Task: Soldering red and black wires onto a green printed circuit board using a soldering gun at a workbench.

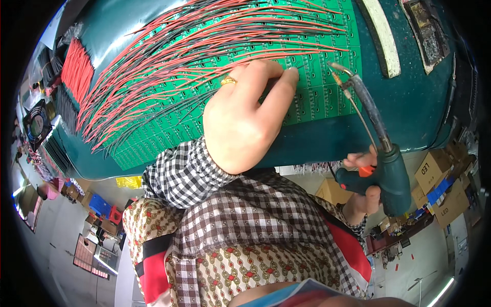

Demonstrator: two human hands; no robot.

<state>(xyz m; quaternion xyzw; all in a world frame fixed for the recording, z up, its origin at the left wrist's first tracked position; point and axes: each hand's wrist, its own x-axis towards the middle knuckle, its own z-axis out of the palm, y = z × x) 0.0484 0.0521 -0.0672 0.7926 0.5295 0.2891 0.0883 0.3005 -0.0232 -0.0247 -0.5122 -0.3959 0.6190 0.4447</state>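
Perhaps wires (169, 59) under left hand (243, 120); soldering gun (394, 179) in right hand (360, 204).

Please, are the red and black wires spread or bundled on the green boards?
Spread: the wires fan out across the green boards, whose surface shows between strands.

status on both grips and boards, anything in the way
Left grip over green circuit boards. Right grip around soldering gun. Red and black wires partly cover boards.

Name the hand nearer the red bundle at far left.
Left hand: over green boards, right of the red bundle; the right hand, holding the soldering gun, is farther right.
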